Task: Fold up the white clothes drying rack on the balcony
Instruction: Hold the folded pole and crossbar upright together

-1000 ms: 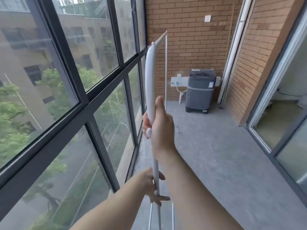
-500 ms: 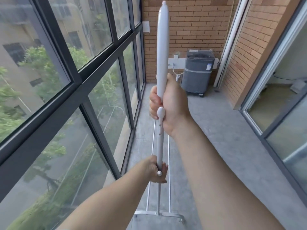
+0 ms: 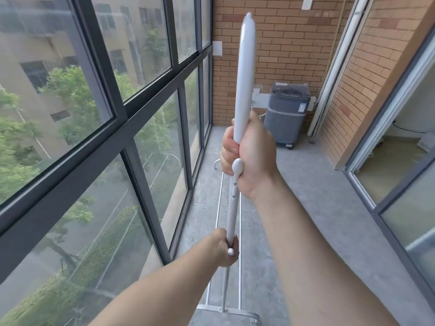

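I observe the white drying rack (image 3: 246, 74) standing close to upright at the centre of the view, seen edge-on, its rounded top reaching up against the brick wall (image 3: 287, 48); its lower rods run down to a crossbar near the bottom edge of the frame, over the grey floor (image 3: 317, 208). My right hand (image 3: 253, 158) is clenched around the thick upper section of the rack, fingers wrapped to the left side, thumb side facing the camera; a small white rounded cap sits just below that grip, touching the hand. My left hand (image 3: 224, 247) is closed around the thinner pole lower down, with a small white knob showing at its knuckles; I cannot tell how firmly the fingers press, as they curl away from view. Both forearms extend from the lower edge of the frame, the left one lower and nearer the windows (image 3: 94, 114); the dark-framed glazing runs along the left side, just beside the rack. A grey washing machine (image 3: 288, 114) stands against the far wall, well apart from the rack; a sliding door frame (image 3: 386, 128) lines the right side.
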`<action>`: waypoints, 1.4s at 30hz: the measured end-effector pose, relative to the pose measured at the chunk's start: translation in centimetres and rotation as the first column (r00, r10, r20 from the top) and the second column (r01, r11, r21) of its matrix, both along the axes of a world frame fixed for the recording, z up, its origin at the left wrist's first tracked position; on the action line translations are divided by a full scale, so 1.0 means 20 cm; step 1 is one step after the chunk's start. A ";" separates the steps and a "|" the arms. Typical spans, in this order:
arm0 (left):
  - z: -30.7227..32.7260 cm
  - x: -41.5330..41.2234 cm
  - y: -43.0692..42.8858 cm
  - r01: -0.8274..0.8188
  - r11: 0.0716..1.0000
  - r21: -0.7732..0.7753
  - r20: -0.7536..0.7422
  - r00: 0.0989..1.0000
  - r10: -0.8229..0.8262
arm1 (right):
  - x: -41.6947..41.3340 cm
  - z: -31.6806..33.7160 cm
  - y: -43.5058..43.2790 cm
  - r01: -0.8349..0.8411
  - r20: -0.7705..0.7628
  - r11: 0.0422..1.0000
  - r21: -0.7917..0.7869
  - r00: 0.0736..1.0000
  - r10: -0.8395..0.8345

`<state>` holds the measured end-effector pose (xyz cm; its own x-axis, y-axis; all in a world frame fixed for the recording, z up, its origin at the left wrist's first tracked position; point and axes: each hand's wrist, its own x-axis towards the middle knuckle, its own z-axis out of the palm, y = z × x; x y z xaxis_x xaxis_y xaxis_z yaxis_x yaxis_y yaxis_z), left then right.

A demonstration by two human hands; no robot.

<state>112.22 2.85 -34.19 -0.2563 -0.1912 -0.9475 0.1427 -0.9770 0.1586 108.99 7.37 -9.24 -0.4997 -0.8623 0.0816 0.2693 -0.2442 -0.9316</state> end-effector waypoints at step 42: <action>0.10 -0.82 -1.62 0.010 0.999 -0.044 0.052 0.999 -0.007 | -0.81 0.09 -1.58 0.114 -0.003 0.993 0.022 0.993 -0.114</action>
<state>95.87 -29.51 -32.11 -0.2088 -0.2317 -0.9501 0.1250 -0.9699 0.2091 92.87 -24.14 -7.40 -0.5948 -0.8014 0.0639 0.2396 -0.2526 -0.9374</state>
